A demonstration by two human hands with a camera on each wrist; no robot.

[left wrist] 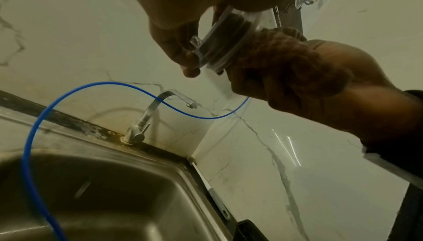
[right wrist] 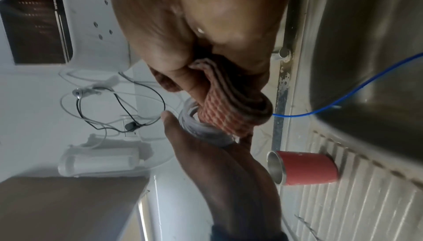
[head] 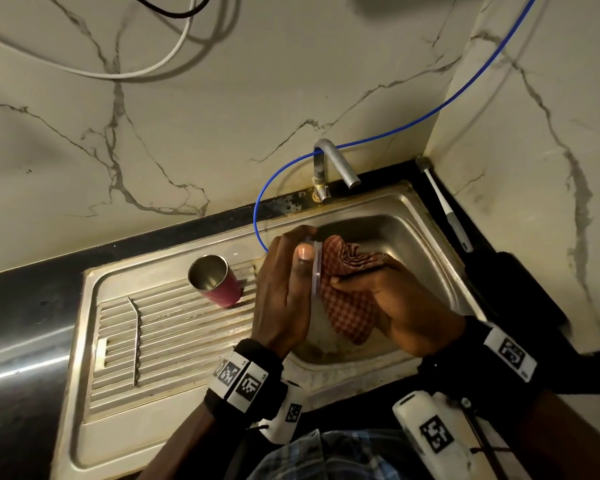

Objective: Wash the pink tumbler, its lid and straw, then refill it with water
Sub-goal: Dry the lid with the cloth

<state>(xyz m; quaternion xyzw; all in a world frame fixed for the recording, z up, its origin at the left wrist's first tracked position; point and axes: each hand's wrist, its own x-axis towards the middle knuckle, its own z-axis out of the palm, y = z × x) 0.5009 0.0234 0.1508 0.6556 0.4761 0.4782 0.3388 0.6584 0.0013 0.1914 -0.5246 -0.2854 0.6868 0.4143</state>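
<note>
Left hand [head: 284, 292] raised over sink [head: 409, 202] edge, thumb up, fingers curled round clear lid [head: 316, 271], pinching its rim, lid on edge. Right hand [head: 392, 306] opposite, fingers bunched gripping checked cloth [head: 347, 271], cloth pressed against lid's inner face. On drainboard [head: 174, 341], from left: bent metal straw [head: 136, 337] lying flat, then pink tumbler [head: 219, 282] upright, open; contents can't tell. Tap [head: 336, 164] behind basin, blue tube [head: 430, 112] draped over it.
</note>
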